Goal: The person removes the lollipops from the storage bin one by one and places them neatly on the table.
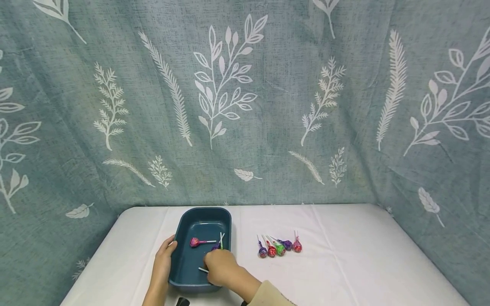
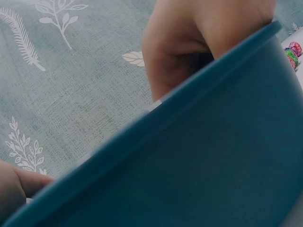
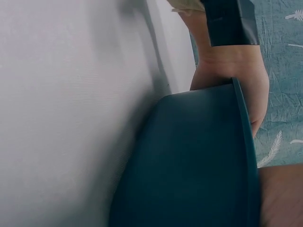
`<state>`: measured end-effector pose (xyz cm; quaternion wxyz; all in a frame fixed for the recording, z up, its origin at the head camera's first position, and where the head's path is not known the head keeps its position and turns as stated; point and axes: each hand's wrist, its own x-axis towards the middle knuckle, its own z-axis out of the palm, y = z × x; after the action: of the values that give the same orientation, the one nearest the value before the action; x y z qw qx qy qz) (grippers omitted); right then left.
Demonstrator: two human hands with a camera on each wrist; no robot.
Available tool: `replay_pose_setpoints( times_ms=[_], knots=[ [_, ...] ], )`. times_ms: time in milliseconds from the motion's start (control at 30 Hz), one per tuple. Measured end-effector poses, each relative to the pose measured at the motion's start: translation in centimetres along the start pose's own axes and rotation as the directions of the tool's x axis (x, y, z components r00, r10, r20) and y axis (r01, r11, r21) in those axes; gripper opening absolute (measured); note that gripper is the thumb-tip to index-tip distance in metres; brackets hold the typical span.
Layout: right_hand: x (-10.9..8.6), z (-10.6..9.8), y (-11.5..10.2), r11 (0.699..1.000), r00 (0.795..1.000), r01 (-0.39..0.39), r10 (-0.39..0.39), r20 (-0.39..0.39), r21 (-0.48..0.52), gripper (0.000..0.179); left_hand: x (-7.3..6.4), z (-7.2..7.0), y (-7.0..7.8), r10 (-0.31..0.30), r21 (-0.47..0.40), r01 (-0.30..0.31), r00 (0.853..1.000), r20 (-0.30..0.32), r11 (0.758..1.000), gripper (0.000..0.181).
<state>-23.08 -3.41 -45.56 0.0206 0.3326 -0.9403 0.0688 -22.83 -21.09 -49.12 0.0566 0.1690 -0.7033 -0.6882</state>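
Observation:
A deep blue rectangular tray (image 1: 187,280) stands on the white table. My left hand (image 1: 164,259) grips its left rim, and in the right wrist view that hand (image 3: 234,75) shows past the tray's outer wall (image 3: 189,156). Inside the tray, my right hand (image 1: 226,267) has its fingers curled around a lollipop, whose white stick (image 1: 203,270) pokes out leftward; the candy end and fingertips are hidden. Beyond the knuckles lie a pink lollipop (image 1: 195,242) and a purple lollipop (image 1: 215,246), partly covered, beside a green-wrapped stick (image 1: 221,241).
Right of the tray, several wrapped lollipops lie in a loose row on the table, among them a green one (image 1: 280,249) and a red one (image 1: 297,246). A leaf-patterned curtain (image 1: 268,170) hangs behind the table. A dark strap (image 3: 231,23) is around the left wrist.

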Motion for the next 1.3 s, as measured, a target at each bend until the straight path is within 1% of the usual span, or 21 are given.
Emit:
replay_pose_setpoints(
  times_ms=[167, 333, 633, 800, 833, 900, 967, 1067, 1133, 1200, 1233, 1300],
  knots=[
    [-0.1, 0.1, -0.2, 1.0, 1.0, 0.0, 0.0, -0.004, -0.008, 0.013, -0.1, 0.0, -0.1, 0.008, -0.005, -0.008, 1.0, -0.001, 1.0, 0.051],
    [-0.3, 0.0, -0.1, 1.0, 1.0, 0.013, -0.013, -0.011, 0.008, 0.015, -0.3, 0.0, -0.2, 0.018, -0.011, -0.018, 1.0, -0.008, 1.0, 0.051],
    [-0.7, -0.1, -0.1, 0.999, 0.998, 0.031, -0.033, -0.048, -0.032, 0.024, -0.4, 0.1, -0.2, 0.003, -0.015, -0.003, 1.0, -0.013, 1.0, 0.051],
    [-0.9, 0.1, 0.0, 0.999, 0.997, 0.044, -0.045, -0.056, -0.029, 0.022, -0.5, 0.2, -0.2, -0.002, -0.004, 0.002, 1.0, -0.018, 1.0, 0.052],
    [-0.9, 0.2, 0.1, 0.999, 0.997, 0.049, -0.05, -0.057, -0.018, 0.022, -0.5, 0.2, -0.2, -0.006, 0.0, 0.006, 1.0, -0.018, 1.0, 0.052],
    [-0.9, 0.4, 0.3, 0.998, 0.997, 0.054, -0.051, -0.056, 0.036, 0.02, -0.5, 0.2, -0.2, -0.014, 0.011, 0.014, 1.0, -0.015, 1.0, 0.052],
    [-0.8, 0.6, 0.5, 0.991, 0.997, 0.052, -0.046, -0.054, 0.121, 0.019, -0.5, 0.1, -0.2, -0.021, 0.017, 0.021, 1.0, -0.011, 1.0, 0.052],
    [-0.7, 0.6, 0.8, 0.96, 0.998, 0.049, -0.034, -0.058, 0.274, 0.016, -0.5, 0.0, -0.1, -0.019, 0.017, 0.019, 1.0, -0.003, 1.0, 0.053],
    [-0.7, 0.5, 1.0, 0.935, 0.998, 0.047, -0.029, -0.056, 0.351, 0.014, -0.6, 0.0, -0.1, -0.013, 0.013, 0.013, 1.0, 0.002, 1.0, 0.053],
    [-0.7, 0.3, 1.1, 0.917, 0.998, 0.048, -0.03, -0.05, 0.397, 0.014, -0.6, 0.0, -0.1, -0.006, 0.003, 0.006, 1.0, 0.004, 1.0, 0.052],
    [-0.7, 0.2, 1.1, 0.914, 0.998, 0.047, -0.03, -0.048, 0.404, 0.013, -0.6, 0.1, -0.1, -0.004, -0.002, 0.004, 1.0, 0.004, 1.0, 0.052],
    [-0.7, 0.1, 1.1, 0.919, 0.999, 0.045, -0.03, -0.044, 0.392, 0.013, -0.6, 0.1, -0.1, -0.002, -0.006, 0.002, 1.0, 0.003, 1.0, 0.053]
  ],
)
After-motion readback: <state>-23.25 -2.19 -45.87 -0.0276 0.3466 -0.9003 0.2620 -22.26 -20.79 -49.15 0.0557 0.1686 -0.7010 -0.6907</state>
